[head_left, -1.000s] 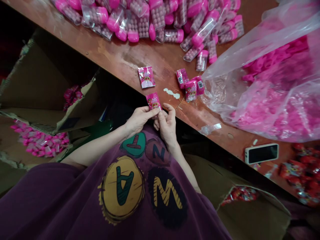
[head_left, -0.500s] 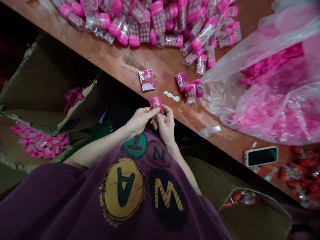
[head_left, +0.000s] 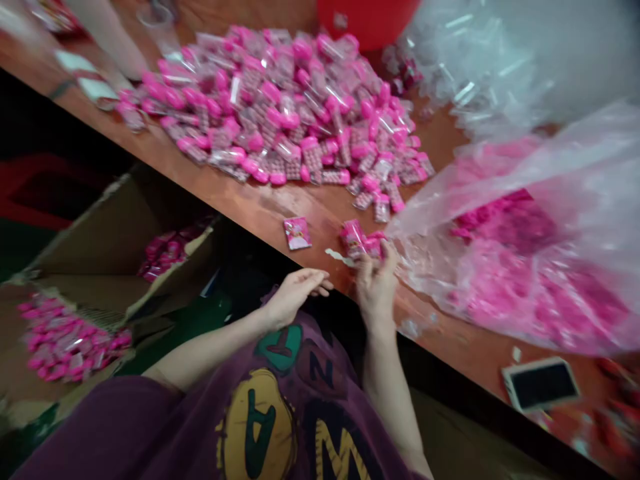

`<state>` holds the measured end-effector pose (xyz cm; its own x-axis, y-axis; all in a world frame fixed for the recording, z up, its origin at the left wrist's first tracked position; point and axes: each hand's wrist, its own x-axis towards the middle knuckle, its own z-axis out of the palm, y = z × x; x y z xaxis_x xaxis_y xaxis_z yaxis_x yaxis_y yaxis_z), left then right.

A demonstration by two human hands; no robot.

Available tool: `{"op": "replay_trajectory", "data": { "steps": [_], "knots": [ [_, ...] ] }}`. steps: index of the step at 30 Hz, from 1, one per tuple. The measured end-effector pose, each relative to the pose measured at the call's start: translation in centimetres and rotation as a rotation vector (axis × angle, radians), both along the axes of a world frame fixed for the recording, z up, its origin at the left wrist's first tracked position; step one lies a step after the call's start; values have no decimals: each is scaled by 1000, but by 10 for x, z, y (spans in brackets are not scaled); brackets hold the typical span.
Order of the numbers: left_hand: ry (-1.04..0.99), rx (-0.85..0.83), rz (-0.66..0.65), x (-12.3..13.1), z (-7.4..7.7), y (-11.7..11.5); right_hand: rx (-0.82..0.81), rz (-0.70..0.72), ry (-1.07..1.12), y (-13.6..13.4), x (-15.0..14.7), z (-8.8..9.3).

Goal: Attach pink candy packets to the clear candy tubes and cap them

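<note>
Motion blur softens the whole frame on my remote feed. The right hand (head_left: 376,287) hides what its fingers close on among the pink sachets (head_left: 354,239); I cannot tell whether it grips one. Print on the lone sachet (head_left: 297,233) is unreadable. The top edge cuts off a round red vessel (head_left: 367,17); the lower-right corner cuts off smeared red packets (head_left: 617,427).

A wooden table (head_left: 260,213) carries pink-capped tubes (head_left: 280,113) and a phone (head_left: 540,385).
</note>
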<state>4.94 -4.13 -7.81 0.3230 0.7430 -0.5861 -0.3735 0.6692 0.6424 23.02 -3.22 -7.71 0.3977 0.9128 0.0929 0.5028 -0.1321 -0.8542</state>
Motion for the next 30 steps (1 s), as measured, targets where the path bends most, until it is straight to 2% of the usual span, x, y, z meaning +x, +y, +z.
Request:
{"op": "replay_trajectory", "data": {
  "steps": [1, 3, 6, 9, 13, 16, 18, 21, 24, 26, 28, 30],
  "knots": [
    [10, -7, 12, -5, -1, 3, 3, -51, -165, 8, 5, 3],
    [36, 7, 46, -15, -4, 10, 47, -49, -301, 29, 4, 10],
    [81, 45, 83, -24, -3, 21, 150, 168, -317, 73, -28, 21],
    [91, 66, 92, -27, -1, 30, 242, 437, -355, 133, -76, 28],
    [118, 72, 112, -28, 1, 36, 234, 425, -563, 208, -121, 27],
    [137, 51, 117, -31, -1, 35, 141, 466, -704, 231, -133, 25],
    [137, 46, 113, -34, -3, 34, 142, 489, -711, 228, -130, 22],
    [147, 60, 118, -39, -4, 32, 278, 482, -551, 201, -112, 15],
    [172, 99, 148, -42, -3, 32, 396, 447, -361, 154, -86, 8],
    [172, 136, 169, -42, 0, 32, 406, 410, -271, 116, -72, 5],
    [146, 176, 201, -41, 3, 31, 346, 366, -133, 76, -62, 3],
    [91, 234, 235, -39, 5, 29, 210, 340, 62, 37, -55, 3]
  ]
}}
